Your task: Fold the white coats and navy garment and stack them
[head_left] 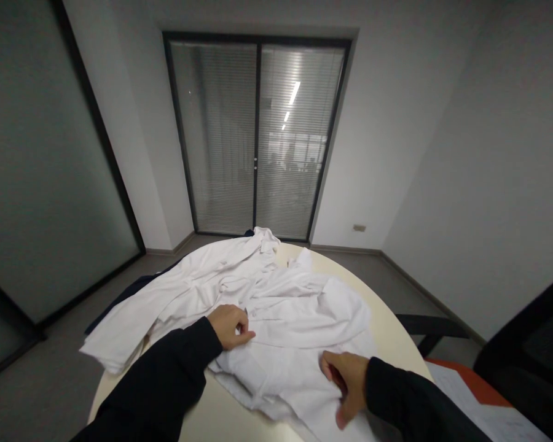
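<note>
1. Broadly, plain pale-grey walls (415, 123) enclose the space, meeting a dark grey floor (64, 362).
2. At left stands a tall frosted-glass panel (46, 166) in a black frame; straight ahead, beyond the desk, is a black-framed glazed opening (221, 135) with horizontal blinds, lights showing through its right pane.
3. A round, cream-topped desk (391, 325) bears the clothing, which hides much of its surface.
4. Close by its right side is a black chair (529, 344) with an armrest; the right sleeve runs between clothing and chair.
5. Crumpled white cloth clothing (267, 307) spreads across the desk, a narrow part hanging towards the left edge. Whether it is one garment or two, I cannot tell.
6. Dark navy fabric (129, 294) shows from beneath its left side.
7. White paper sheets (465, 399) lie over an orange-red surface (470, 374) near the chair.
8. The left hand (230, 326) rests on the cloth, fingers curled, covering its own grip; any pinch cannot be told. The right hand (348, 380) has its grip parted, thumb away from bent fingers, against the cloth.
9. A small beige plate (359, 228) sits low on the wall.
</note>
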Demonstrator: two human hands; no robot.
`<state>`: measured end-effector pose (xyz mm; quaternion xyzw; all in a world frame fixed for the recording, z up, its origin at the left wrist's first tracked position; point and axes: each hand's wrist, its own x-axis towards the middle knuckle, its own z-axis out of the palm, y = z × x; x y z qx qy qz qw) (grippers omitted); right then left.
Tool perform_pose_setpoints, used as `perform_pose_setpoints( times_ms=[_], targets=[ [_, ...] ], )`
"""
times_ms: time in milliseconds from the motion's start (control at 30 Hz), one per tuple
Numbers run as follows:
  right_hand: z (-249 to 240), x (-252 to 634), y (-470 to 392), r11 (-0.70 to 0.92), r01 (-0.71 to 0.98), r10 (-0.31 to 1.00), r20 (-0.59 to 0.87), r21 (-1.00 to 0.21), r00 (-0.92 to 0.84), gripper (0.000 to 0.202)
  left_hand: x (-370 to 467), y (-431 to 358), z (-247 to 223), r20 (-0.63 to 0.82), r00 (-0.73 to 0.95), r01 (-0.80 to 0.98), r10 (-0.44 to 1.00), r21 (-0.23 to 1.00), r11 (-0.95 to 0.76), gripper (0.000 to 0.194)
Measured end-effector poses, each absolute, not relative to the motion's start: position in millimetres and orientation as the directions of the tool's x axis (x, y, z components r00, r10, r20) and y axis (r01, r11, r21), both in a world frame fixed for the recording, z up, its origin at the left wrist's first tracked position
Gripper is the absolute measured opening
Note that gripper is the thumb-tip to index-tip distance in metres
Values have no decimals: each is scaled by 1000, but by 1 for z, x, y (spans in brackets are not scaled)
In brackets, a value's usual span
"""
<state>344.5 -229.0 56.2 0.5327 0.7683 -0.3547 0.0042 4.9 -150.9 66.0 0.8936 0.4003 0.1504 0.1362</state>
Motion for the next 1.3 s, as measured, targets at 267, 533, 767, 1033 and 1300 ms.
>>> perform_pose_setpoints(
  times_ms=[267, 533, 767, 1033, 1300],
  targets=[
    [65, 326, -233, 191, 800, 760, -429, -569, -487, 41, 17, -158, 66, -135, 671, 593, 729, 689, -418, 47],
    [68, 310, -200, 589, 757, 808, 192, -282, -557, 66, 34, -166, 63, 134, 765, 523, 630, 441, -729, 43],
    [62, 299, -209, 731, 479, 644, 260, -486, -719, 22, 33, -176, 65, -268, 794, 520, 545, 764, -382, 33],
    [66, 292, -220, 699, 277, 541, 234, -659, -807, 24, 27, -172, 89, -150, 684, 494, 714, 815, -302, 40],
    [71, 286, -213, 684, 567, 715, 268, -460, -646, 46, 14, -157, 76, -82, 219, 971, 972, 110, -210, 45]
  ],
)
